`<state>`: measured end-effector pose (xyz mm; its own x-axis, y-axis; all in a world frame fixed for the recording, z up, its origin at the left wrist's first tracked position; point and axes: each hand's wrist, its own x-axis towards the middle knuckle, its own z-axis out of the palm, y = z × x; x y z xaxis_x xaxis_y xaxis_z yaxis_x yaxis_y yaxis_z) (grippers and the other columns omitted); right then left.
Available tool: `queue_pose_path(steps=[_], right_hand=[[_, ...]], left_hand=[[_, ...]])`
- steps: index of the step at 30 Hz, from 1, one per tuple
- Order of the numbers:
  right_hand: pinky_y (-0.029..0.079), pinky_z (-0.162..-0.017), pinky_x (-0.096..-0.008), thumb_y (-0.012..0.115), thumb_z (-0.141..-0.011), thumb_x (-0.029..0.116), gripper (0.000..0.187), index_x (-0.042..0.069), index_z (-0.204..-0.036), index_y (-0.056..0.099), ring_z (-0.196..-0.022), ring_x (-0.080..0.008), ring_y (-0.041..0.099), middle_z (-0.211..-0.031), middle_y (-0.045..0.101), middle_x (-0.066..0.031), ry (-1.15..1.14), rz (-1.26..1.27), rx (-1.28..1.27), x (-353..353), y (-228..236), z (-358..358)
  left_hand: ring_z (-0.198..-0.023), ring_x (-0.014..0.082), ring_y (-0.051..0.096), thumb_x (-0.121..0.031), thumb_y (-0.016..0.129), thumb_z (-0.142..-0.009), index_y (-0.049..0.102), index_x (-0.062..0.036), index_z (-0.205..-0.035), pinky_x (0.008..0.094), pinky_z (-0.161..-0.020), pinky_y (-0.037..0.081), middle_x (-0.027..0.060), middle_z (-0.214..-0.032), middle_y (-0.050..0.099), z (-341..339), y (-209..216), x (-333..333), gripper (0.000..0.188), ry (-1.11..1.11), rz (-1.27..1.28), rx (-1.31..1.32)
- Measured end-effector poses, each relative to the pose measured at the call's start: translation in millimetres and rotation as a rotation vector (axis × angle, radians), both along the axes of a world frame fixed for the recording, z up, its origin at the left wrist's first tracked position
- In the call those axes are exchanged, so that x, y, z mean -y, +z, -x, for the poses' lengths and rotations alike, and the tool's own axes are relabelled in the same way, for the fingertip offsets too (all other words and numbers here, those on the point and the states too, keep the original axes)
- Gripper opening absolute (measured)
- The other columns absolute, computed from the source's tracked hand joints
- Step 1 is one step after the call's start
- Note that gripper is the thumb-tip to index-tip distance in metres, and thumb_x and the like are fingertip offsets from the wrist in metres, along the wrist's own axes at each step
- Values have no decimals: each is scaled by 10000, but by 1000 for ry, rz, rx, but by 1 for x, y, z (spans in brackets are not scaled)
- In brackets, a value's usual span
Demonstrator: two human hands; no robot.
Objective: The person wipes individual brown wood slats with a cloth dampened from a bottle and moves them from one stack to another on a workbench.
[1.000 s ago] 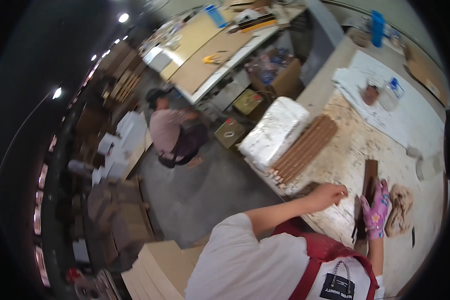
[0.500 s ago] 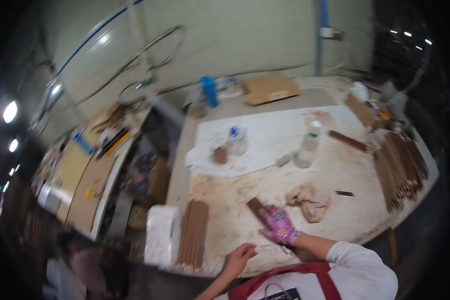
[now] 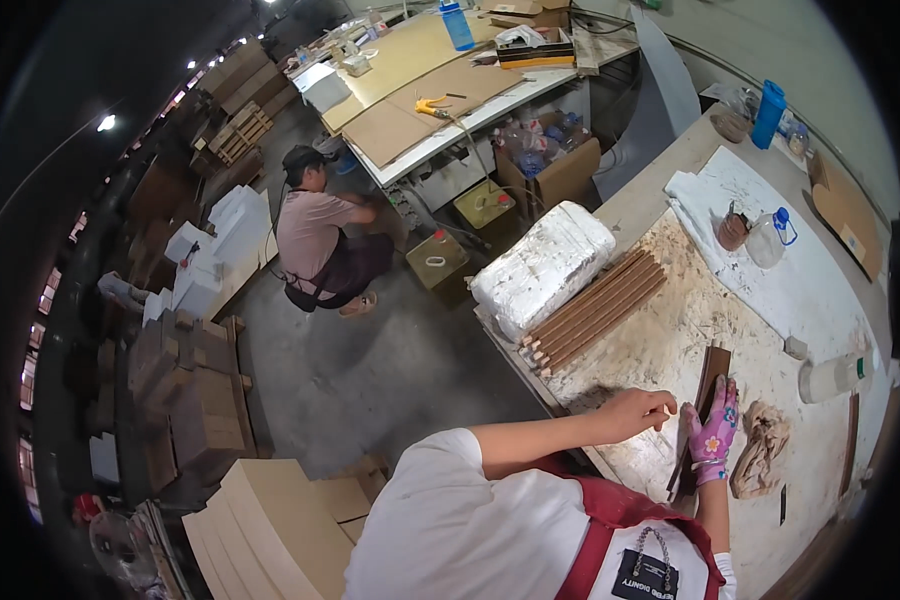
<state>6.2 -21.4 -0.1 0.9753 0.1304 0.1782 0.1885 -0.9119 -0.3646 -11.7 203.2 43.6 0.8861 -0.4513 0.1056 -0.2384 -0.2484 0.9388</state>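
Observation:
My right hand [image 3: 712, 435], in a pink flowered glove, grips a dark brown strip [image 3: 709, 385] that lies lengthwise on the worktable. Its thumb is along one side and its fingers reach along the other. Bare, with fingers curled together, my left hand [image 3: 638, 414] hovers just left of the strip; whether anything is in it is hidden. A crumpled brown-stained cloth [image 3: 763, 450] rests right of the glove. Several brown strips with pale ends [image 3: 600, 312] lie side by side farther off, against a white wrapped block [image 3: 545, 268].
On white sheeting [image 3: 730, 190] stand a clear bottle with a blue cap [image 3: 767, 240] and a brown-stained jar [image 3: 733, 230]. Another clear bottle [image 3: 830, 378] lies to the right. A co-worker [image 3: 320, 235] crouches on the floor at left, near a second table [image 3: 420, 100].
The view has swung left, bringing the floor, the stacked boxes and the crouching co-worker into sight. My right hand is still on the brown strip; my left hand is still curled beside it.

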Motion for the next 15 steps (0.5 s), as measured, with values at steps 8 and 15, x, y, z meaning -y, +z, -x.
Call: queue_pose_path(steps=[8,15], right_hand=[[226,-1042,-487,622,-756,303,685,28,-1331,372,-1233,-406,335,-1357,356,-243,1,-61,2,-9,10,2],[248,-1017,-513,600,-776,371,695,81,-1355,346,-1197,-431,346,-1374,326,-238,-108,-26,-85,-4,20,-1]], left_hand=[[-747,158,565,-126,612,-844,603,-47,-951,277,-699,466,59,-880,604,-75,56,-12,134,153,-86,89],[-667,102,564,-108,588,-848,636,8,-912,230,-628,439,57,-717,615,-253,81,-9,141,319,-200,423]])
